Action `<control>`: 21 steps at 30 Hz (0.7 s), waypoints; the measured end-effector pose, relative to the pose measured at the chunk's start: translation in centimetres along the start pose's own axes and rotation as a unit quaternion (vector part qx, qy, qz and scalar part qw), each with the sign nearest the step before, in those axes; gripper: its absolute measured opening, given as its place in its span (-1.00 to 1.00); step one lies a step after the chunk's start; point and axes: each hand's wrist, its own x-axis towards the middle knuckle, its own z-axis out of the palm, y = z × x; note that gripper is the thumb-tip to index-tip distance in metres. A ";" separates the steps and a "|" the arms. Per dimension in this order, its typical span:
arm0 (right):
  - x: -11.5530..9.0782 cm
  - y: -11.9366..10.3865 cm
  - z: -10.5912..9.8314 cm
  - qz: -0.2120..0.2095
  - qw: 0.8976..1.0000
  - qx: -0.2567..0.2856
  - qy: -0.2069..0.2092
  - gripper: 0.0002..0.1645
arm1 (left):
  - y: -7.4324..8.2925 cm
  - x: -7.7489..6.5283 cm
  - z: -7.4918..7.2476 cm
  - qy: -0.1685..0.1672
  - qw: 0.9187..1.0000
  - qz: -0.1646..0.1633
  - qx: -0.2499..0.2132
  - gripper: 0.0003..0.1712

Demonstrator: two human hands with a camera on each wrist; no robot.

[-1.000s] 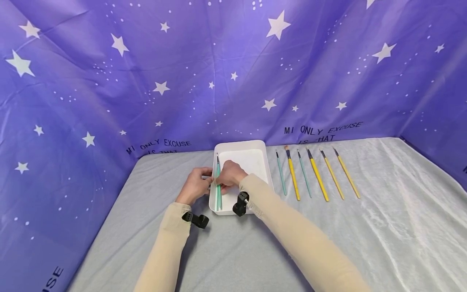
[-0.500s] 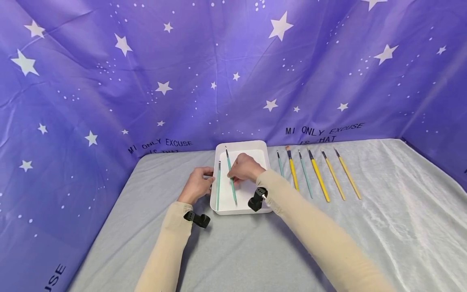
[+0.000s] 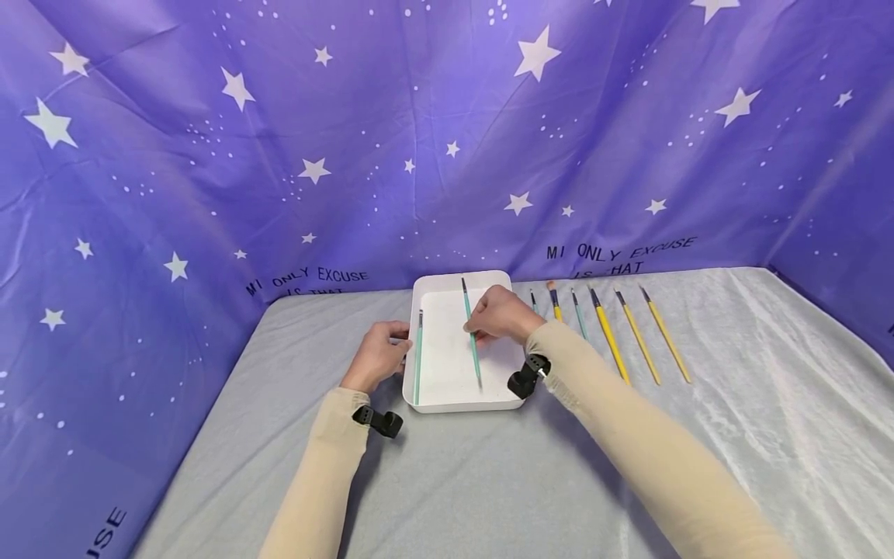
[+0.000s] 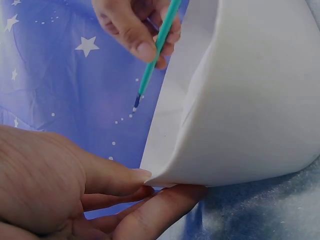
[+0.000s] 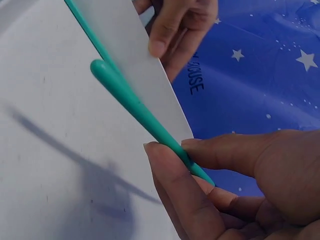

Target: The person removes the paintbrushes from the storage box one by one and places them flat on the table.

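My right hand (image 3: 504,314) pinches a green paintbrush (image 5: 131,102) by its handle between thumb and fingertips, above the white tray (image 3: 447,404). The brush's bristle end points to the far side. A second green paintbrush (image 3: 418,357) lies in the tray along its left wall. At that left wall, my left hand (image 3: 379,355) grips the tray's rim, thumb on the edge and fingers on the outer side, as the left wrist view shows. In the right wrist view the held brush casts a shadow on the tray floor.
Right of the tray lies a row of paintbrushes: a yellow paintbrush (image 3: 609,338) and several others with green or yellow handles. My right forearm partly covers some of them. A grey cloth (image 3: 447,481) covers the table, and a purple star-printed curtain (image 3: 391,101) stands behind.
My right hand has lifted one green paintbrush away from the other at the left wall and carried it right across the tray. My left hand has stayed at the rim.
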 end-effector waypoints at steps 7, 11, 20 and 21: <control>-0.4 0.9 -1.3 0.012 1.000 -0.013 0.001 -0.85 | -0.1 0.1 0.1 0.004 1.000 -0.001 0.000 -0.58; -0.7 1.5 -2.0 0.004 1.000 -0.019 0.003 -0.82 | 0.0 0.0 0.1 0.006 1.000 0.002 -0.001 -0.59; -1.4 2.8 -3.5 0.000 1.000 0.002 0.000 -0.83 | 0.0 -0.2 0.1 0.005 1.000 0.003 0.004 -0.60; -1.5 2.9 -3.7 -0.002 1.000 0.004 -0.002 -0.83 | 0.0 -0.2 0.0 0.005 1.000 0.002 0.003 -0.60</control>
